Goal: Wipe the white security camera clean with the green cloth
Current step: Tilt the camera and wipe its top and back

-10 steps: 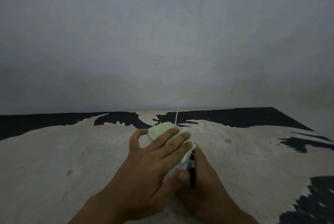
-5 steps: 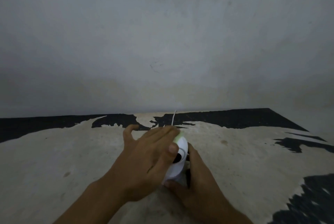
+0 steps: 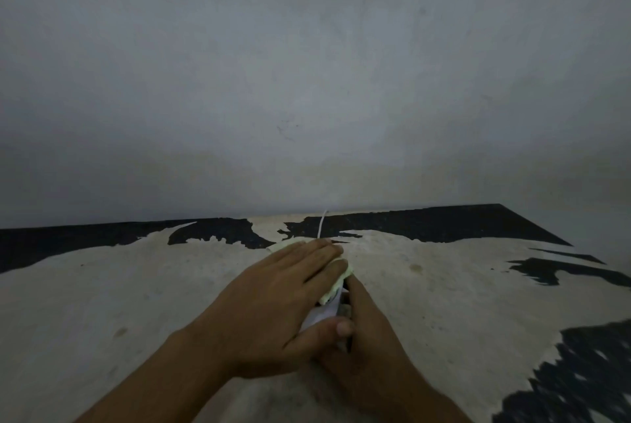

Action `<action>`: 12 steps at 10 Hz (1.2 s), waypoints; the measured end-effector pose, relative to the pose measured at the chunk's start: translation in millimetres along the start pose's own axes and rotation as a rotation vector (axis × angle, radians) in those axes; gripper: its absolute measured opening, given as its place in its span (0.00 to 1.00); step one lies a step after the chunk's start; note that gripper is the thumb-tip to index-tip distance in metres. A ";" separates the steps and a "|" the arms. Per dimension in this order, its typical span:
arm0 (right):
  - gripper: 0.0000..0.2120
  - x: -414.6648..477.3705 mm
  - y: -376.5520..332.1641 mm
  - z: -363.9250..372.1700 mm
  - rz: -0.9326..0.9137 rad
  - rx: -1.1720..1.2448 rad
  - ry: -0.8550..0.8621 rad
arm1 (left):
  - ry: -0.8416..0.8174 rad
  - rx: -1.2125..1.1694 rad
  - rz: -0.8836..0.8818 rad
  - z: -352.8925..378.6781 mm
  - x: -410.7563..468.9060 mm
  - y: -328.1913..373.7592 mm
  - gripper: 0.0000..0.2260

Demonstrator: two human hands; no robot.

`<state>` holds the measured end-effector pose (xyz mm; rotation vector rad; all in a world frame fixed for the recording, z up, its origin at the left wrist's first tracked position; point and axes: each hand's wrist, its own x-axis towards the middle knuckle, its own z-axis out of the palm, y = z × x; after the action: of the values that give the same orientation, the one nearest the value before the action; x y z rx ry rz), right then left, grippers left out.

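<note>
The white security camera (image 3: pixel 324 311) stands on the worn table, mostly hidden between my hands; only a strip of its white body shows. My left hand (image 3: pixel 273 306) lies over its top and left side, pressing the pale green cloth (image 3: pixel 336 277) against it, with the thumb on the camera's near side. The cloth peeks out at my fingertips and along the right edge of my fingers. My right hand (image 3: pixel 368 330) grips the camera from the right and holds it steady. A thin white cable (image 3: pixel 321 223) runs from the camera toward the wall.
The table top (image 3: pixel 136 286) is pale with black patches where the surface has peeled, along the far edge and at the right. A bare grey wall (image 3: pixel 307 81) rises right behind the table. The table's right edge slants away at the far right.
My left hand has slid forward with the cloth over the camera's top, covering the black lens face that showed half a second ago. My right hand has kept its hold.
</note>
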<state>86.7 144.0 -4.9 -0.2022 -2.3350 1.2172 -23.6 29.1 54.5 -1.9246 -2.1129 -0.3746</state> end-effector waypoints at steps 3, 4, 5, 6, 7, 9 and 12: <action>0.56 11.7 -5.0 -1.5 0.185 -0.208 -0.096 | -0.036 0.086 0.099 -0.3 1.3 -6.1 0.33; 0.41 13.6 -1.6 2.3 0.224 -0.207 -0.173 | -0.020 0.041 0.031 -5.9 2.5 -10.5 0.33; 0.29 7.8 3.5 -0.9 0.198 -0.201 -0.002 | -0.066 0.081 0.112 -4.3 3.4 -11.2 0.33; 0.34 7.9 5.6 0.9 0.219 -0.179 -0.058 | -0.051 0.083 0.136 -5.3 6.0 -12.6 0.32; 0.40 7.8 8.2 3.1 0.214 -0.146 -0.012 | -0.015 0.053 0.130 -9.6 10.7 -12.1 0.31; 0.40 4.8 3.9 0.3 0.267 -0.177 0.002 | -0.102 -0.106 0.081 -17.3 24.6 -12.9 0.31; 0.36 1.9 -1.3 -3.0 0.200 -0.216 -0.016 | 0.072 -0.790 -0.316 5.1 -2.1 -16.2 0.26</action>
<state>86.7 146.1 -1.7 -0.5123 -2.5064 1.0558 -39.7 27.4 48.7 -1.8407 -2.4349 -1.5061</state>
